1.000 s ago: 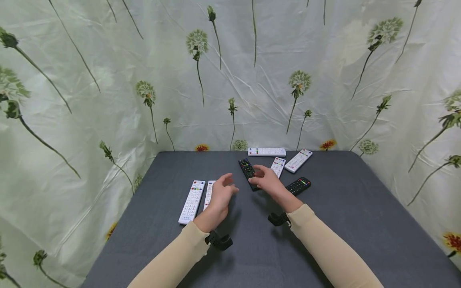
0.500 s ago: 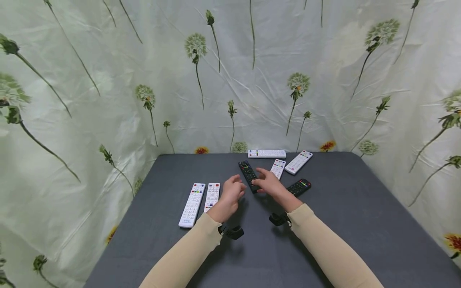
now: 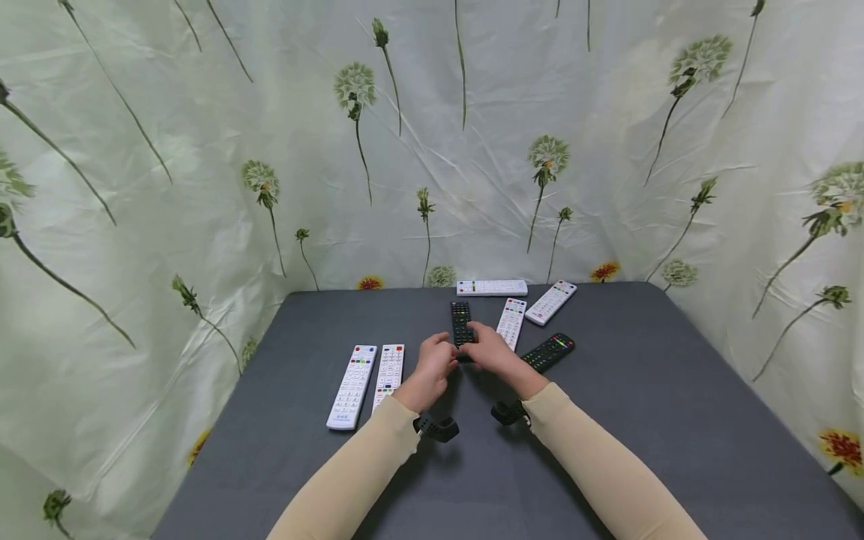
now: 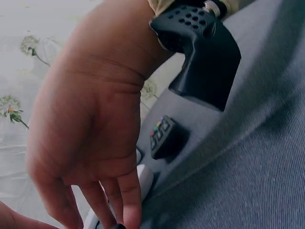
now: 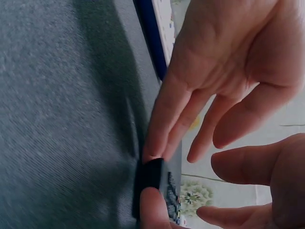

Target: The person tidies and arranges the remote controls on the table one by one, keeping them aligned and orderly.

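A black remote control [image 3: 461, 319] lies on the dark cloth-covered table, pointing nearly straight away from me. My left hand [image 3: 432, 364] is at its near left side, and my right hand [image 3: 493, 351] is at its near right side. In the right wrist view, extended fingers [image 5: 164, 121] of the right hand reach one side of the remote's near end [image 5: 152, 174]. A left fingertip [image 5: 153, 207] touches the opposite side. Both thumbs stand away from the remote. The left wrist view shows the left fingers [image 4: 128, 200] pointing down, with only a dark bit of the remote visible.
Two white remotes [image 3: 352, 386] lie side by side at left. Right of the hands are another black remote [image 3: 550, 351] and a white one [image 3: 511, 322]. Two more white remotes, one slanted [image 3: 551, 301] and one crosswise [image 3: 491, 288], lie by the table's far edge.
My left hand has moved right from beside the white remotes to the black remote. That remote has turned from slanted to nearly straight, its near end now further left, with the right hand following.
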{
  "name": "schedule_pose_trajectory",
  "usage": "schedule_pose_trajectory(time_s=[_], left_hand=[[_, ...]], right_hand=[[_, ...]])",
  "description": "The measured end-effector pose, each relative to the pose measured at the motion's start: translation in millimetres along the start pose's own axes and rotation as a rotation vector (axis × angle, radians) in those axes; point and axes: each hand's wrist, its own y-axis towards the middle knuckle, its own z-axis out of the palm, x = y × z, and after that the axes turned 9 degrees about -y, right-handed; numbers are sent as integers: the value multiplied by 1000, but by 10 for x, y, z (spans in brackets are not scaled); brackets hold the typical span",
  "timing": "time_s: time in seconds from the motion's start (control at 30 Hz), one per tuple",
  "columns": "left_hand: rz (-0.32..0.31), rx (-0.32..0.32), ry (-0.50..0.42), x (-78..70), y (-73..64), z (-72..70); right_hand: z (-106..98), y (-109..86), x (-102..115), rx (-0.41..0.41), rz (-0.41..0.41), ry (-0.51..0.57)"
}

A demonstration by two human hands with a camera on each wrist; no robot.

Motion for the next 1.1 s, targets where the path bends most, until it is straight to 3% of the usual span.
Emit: schedule_pose_trajectory(time_s=[0.27, 0.63, 1.1], left_hand=[[42, -46, 88, 54, 38, -34], [63, -58, 162, 27, 43, -56], [66, -43, 154, -57, 21, -78]], right_hand=[[72, -36, -4, -54, 49, 42], [99, 2, -89, -106, 57, 119], [74, 28, -86, -133, 46, 220]])
